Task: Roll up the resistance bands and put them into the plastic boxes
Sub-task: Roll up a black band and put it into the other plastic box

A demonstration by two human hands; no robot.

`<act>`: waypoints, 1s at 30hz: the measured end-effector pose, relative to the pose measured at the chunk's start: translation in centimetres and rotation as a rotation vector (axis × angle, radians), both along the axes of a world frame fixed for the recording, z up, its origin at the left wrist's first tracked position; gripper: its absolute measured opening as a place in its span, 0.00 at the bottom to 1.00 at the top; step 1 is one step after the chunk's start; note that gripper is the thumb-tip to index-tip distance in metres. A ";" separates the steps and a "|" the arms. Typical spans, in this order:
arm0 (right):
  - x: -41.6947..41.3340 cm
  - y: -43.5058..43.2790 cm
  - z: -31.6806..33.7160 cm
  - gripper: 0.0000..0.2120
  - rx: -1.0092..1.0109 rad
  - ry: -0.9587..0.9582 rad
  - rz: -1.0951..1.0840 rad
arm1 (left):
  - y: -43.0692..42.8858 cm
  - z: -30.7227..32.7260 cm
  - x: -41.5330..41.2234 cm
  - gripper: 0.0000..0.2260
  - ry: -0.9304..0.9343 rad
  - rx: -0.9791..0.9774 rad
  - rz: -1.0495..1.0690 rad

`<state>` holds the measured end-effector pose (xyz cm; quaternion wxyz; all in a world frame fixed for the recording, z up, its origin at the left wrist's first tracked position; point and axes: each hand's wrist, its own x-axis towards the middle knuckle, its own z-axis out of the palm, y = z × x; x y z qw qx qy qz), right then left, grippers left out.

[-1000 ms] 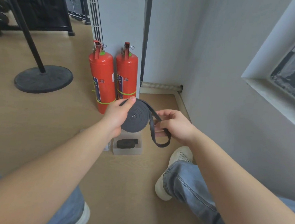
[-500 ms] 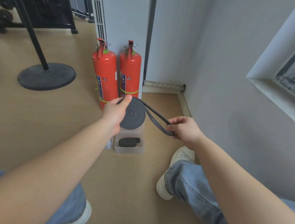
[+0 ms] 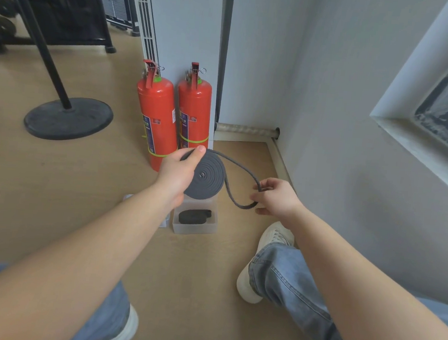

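Observation:
My left hand (image 3: 180, 172) grips a dark grey resistance band (image 3: 207, 178) wound into a flat coil, thumb on its top edge. A loose loop of the band runs right from the coil, and my right hand (image 3: 273, 197) pinches its far end. Both hands hover above a clear plastic box (image 3: 194, 228) on the floor. Inside that box lies a rolled black band (image 3: 193, 216). Part of the box is hidden behind the coil.
Two red fire extinguishers (image 3: 173, 119) stand against the wall just behind the box. A black round stand base (image 3: 69, 118) sits on the floor at left. The grey wall (image 3: 338, 180) is close on the right. My legs and white shoes (image 3: 262, 265) flank the box.
My right hand moved right and away from the coil, drawing the free loop out longer. The left hand kept hold of the coil, which shifted little.

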<state>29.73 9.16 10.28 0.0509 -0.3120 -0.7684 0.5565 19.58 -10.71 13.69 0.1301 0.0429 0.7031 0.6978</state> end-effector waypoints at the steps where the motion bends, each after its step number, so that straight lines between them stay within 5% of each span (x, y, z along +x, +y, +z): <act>1: 0.1 -0.1 0.1 0.10 0.003 -0.010 0.035 | 0.0 0.0 0.1 0.06 0.012 -0.009 -0.020; 7: -0.1 -1.3 1.9 0.23 0.163 0.157 0.120 | 0.4 0.1 0.9 0.07 0.139 -0.096 -0.177; 15: -0.7 -3.0 3.1 0.09 0.028 0.392 0.220 | 0.7 0.3 1.7 0.05 0.278 -0.172 -0.286; 30: -0.7 -2.6 4.2 0.09 -0.189 0.454 0.185 | 1.5 0.2 2.1 0.05 0.122 0.009 -0.202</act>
